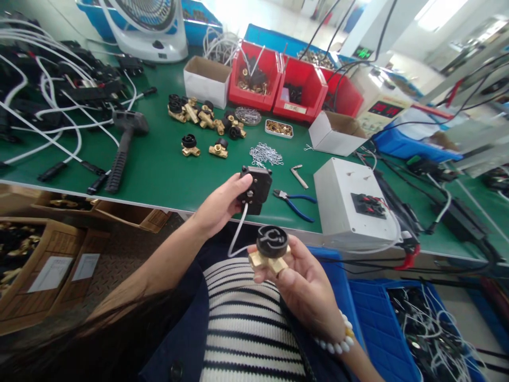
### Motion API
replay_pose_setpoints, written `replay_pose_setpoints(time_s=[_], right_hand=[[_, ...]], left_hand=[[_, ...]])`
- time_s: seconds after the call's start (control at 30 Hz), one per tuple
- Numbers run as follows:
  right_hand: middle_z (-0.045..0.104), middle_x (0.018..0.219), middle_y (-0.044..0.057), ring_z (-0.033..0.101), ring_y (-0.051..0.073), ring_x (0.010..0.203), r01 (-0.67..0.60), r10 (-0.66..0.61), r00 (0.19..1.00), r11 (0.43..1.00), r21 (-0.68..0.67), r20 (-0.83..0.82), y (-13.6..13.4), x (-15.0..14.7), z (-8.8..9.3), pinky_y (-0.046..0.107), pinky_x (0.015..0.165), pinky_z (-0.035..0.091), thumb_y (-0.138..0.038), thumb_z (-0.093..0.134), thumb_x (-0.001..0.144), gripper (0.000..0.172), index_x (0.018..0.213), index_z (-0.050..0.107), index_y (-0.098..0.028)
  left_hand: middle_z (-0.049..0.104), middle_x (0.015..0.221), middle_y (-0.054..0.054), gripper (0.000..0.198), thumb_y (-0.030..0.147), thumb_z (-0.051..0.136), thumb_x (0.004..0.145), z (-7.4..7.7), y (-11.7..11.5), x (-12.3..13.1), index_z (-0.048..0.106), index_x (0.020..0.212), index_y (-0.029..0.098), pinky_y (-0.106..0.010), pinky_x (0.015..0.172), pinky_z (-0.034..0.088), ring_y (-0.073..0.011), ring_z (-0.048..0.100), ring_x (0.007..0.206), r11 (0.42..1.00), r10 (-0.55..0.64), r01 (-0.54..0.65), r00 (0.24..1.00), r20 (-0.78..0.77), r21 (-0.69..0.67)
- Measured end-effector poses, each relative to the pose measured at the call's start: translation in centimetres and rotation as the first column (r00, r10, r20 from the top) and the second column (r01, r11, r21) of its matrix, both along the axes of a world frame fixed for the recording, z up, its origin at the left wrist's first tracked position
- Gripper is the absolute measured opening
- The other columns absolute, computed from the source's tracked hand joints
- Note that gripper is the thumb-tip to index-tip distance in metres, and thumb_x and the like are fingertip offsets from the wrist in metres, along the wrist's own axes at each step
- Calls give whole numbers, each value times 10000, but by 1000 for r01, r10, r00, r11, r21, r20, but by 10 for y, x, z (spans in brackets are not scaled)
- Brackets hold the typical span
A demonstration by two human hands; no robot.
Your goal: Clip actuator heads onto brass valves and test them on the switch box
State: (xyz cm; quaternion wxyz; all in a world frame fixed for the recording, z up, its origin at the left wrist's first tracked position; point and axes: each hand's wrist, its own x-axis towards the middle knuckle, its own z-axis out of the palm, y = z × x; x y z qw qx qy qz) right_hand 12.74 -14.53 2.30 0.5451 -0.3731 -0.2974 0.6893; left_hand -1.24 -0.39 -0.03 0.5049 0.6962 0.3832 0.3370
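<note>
A striped top lies below hands closed on a brass fitting (right) and black box (left), bin label unreadable.

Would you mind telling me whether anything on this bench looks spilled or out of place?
The silver clips lie in a loose heap on the bench, while the brass bits nearby sit in a tray; that may be deliberate.

The left hand is held farther forward than the right hand, both gripping.
</note>
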Motion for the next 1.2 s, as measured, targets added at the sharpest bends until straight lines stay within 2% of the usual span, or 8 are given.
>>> replay_pose_setpoints(time_s=[0.07,0.13,0.23,0.37,0.5,0.67,1.0,1.2], right_hand=[[775,985,26,728,136,745,25,-24,999,999,-31,40,3,-2,-1,298,759,606,-351,818,804,375,1120,641,-255],[768,940,21,716,125,710,36,-33,998,998,-54,61,6,-4,-2,279,732,595,-366,813,808,370,1105,633,-235],[772,937,32,706,118,669,27,-25,997,999,-33,70,8,-6,-2,269,703,586,-379,804,817,353,1082,634,-219],[783,948,14,721,108,678,31,-32,999,999,10,33,5,-5,-1,239,694,583,-337,786,846,315,1102,623,-250],[788,952,-3,736,96,713,35,-35,999,999,39,4,3,-5,-3,212,704,577,-310,759,879,364,1204,597,-298],[791,970,10,733,85,714,27,-25,999,997,71,-20,2,-4,-2,187,685,565,-328,735,900,330,1208,623,-292],[793,916,40,703,67,637,-38,41,982,999,19,-187,1,-2,3,148,603,544,-384,703,916,280,1159,692,-246],[788,914,51,684,45,607,-75,79,969,997,27,-234,-1,1,-1,113,587,525,-415,661,940,295,1173,708,-240]], left_hand=[[722,1139,-114,503,469,278,1026,9,-6,-7,538,1313,148,-363,844,590,-235,706,1016,964,-16,91,958,287,-250],[728,1111,-96,403,448,454,985,18,-14,-9,613,1216,159,-341,836,590,-220,710,976,857,73,223,840,538,-465],[733,1093,-71,390,496,546,972,27,-28,-9,669,1166,181,-302,834,584,-197,701,960,793,156,295,748,646,-533],[725,1155,11,416,552,552,968,29,-42,-10,616,1320,340,-287,874,570,-180,687,1031,855,121,260,742,659,-450],[684,1275,50,404,562,493,992,27,-49,-14,595,1353,415,-345,987,531,-202,656,1136,925,54,181,808,587,-335],[599,1429,81,398,511,459,1023,29,-54,-15,554,1399,423,-433,1226,315,-231,540,1340,985,-27,107,869,494,-136],[524,1509,41,433,427,400,1057,36,-57,-21,472,1478,352,-288,1215,331,-169,462,1414,979,-107,44,943,314,201],[521,1507,17,453,435,392,1055,39,-57,-22,452,1494,341,-297,1221,320,-173,461,1412,965,-116,44,956,269,260]])
